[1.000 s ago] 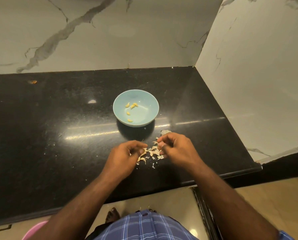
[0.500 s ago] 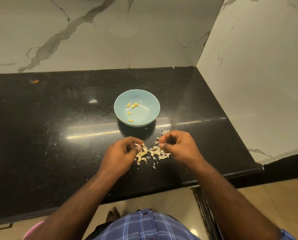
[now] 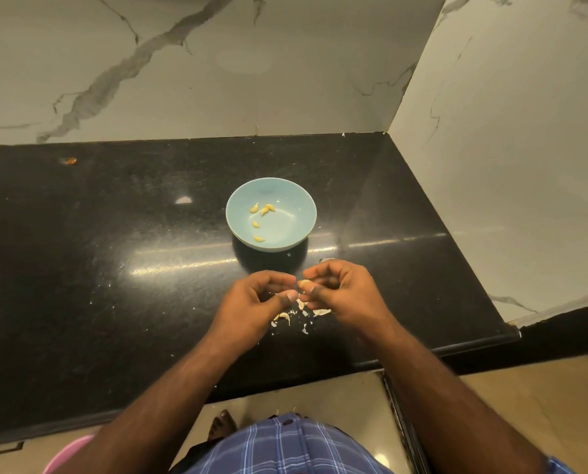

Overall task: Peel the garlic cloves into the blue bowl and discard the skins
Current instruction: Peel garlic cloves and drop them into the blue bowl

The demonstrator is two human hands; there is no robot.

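While the glossy black speckled worktop (image 3: 114, 268) mirrors a streak of light, both hands meet just above a small heap of skins and cloves (image 3: 301, 314). The right hand (image 3: 343, 295) has its fingers curled inward, and its thumb and fingertips pinch a pale, rounded garlic clove (image 3: 304, 283) at the point where the two hands come together. The left hand (image 3: 255, 302) is curled as well, thumb lying flat with the nail up, its fingertips touching the same clove from the other side; how firmly it grips cannot be told. Directly beneath the hands and slightly toward the person lies the scatter of thin, papery white skins, with a few curved unpeeled cloves mixed in; their count is unclear because the hands cover part of the heap. Just beyond the hands, away from the person, stands the blue bowl (image 3: 299, 200), round, smooth and shallow, apart from the fingers. Inside it rest five small, yellowish, crescent-shaped peeled cloves (image 3: 263, 210). White marble-patterned wall panels (image 3: 183, 80) with grey veins rise behind the bowl and to the right hand's side.
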